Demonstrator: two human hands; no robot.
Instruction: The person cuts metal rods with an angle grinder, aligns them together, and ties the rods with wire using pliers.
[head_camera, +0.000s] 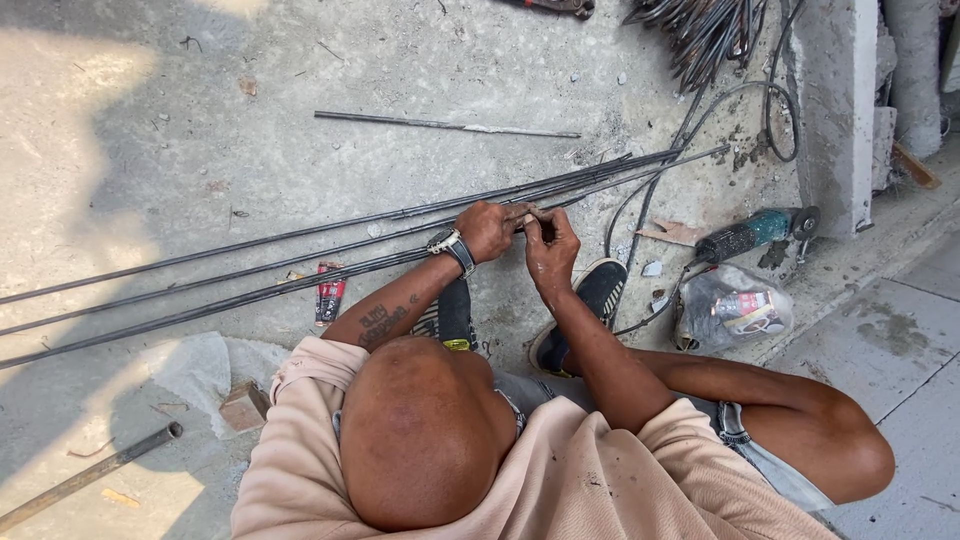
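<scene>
Rods (300, 255) lie long on floor, side by side. Left hand (490, 230) wraps around rods, keeps them together. Right hand (550, 245) pinches something small at rods. Grinder (755, 232) right of rods.

Sunlit concrete floor (250, 70), grey pillar (835, 110)

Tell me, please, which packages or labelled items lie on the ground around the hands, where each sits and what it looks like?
Small flat sachet: on the concrete beside the long steel rods, below the left hand; narrow, red and black with white patches.
Clear plastic bag: on the ground beside the right hand side, below the angle grinder; crumpled, see-through, holding a small red, white and yellow pack.
No signs or screens show.
</scene>
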